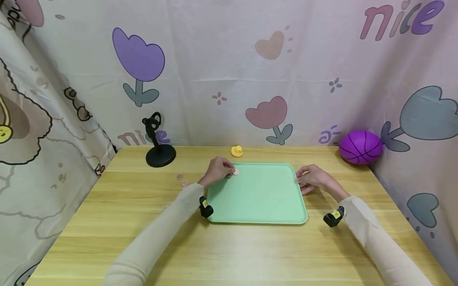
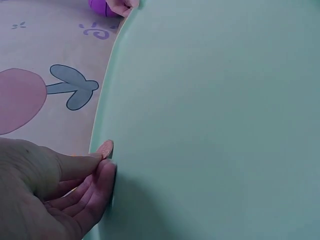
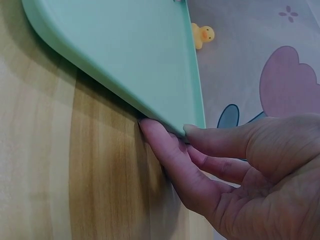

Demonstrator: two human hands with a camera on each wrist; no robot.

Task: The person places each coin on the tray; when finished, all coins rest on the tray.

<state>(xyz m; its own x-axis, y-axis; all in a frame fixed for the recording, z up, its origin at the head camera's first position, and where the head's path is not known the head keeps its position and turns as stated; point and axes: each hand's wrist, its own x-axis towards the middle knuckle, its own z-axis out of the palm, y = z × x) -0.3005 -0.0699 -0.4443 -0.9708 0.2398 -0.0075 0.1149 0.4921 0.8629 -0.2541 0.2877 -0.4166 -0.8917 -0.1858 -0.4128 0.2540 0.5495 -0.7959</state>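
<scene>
My left hand (image 1: 217, 170) is over the far left corner of the mint-green tray (image 1: 257, 194). Between its thumb and fingertips it pinches a copper-coloured coin (image 2: 106, 148), held on edge close above the tray. At the tray's right side, my right hand (image 1: 312, 178) grips the rim, thumb on top and fingers against the outside and underside, as the right wrist view shows. More copper coins (image 1: 185, 183) lie on the table left of the tray, some partly covered by the left arm.
Behind the tray sits a small yellow rubber duck (image 1: 237, 151). A black stand (image 1: 160, 155) is at the back left of the wooden table (image 1: 257, 254), and a purple ball (image 1: 360, 147) at the back right. A printed curtain (image 1: 214, 59) hangs behind.
</scene>
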